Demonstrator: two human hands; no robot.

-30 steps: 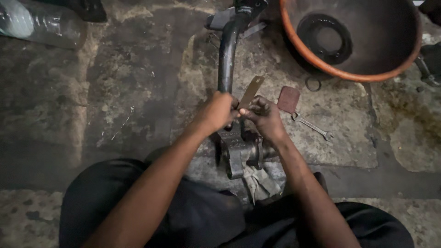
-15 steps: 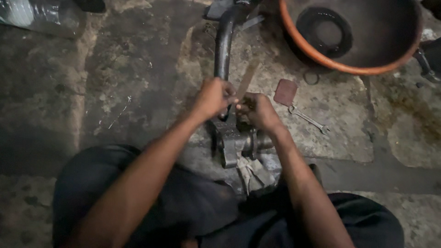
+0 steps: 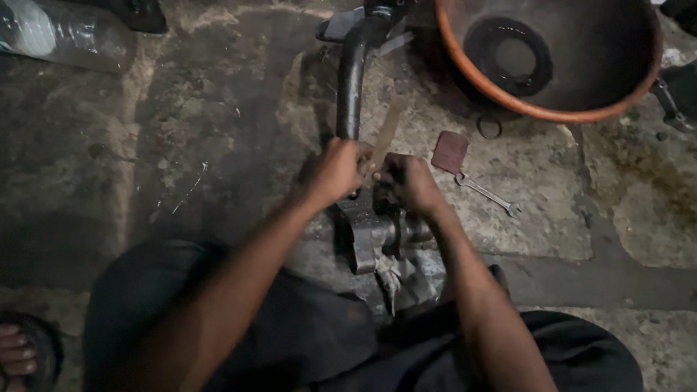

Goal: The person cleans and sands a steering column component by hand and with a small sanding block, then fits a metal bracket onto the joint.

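Both hands meet over a grey metal part (image 3: 374, 236) lying on the stone floor (image 3: 218, 131) just in front of the person's knees. Left hand (image 3: 337, 170) is curled shut around the near end of a dark curved pipe (image 3: 352, 69). Right hand (image 3: 406, 181) is closed too, gripping a thin flat strip (image 3: 387, 131) that slants away from it. Right of the hands lie a small reddish pad (image 3: 450, 151) and a slim wrench (image 3: 488, 194). Far right sits a big orange-rimmed basin (image 3: 617, 109); far left, a clear plastic bottle (image 3: 65, 33).
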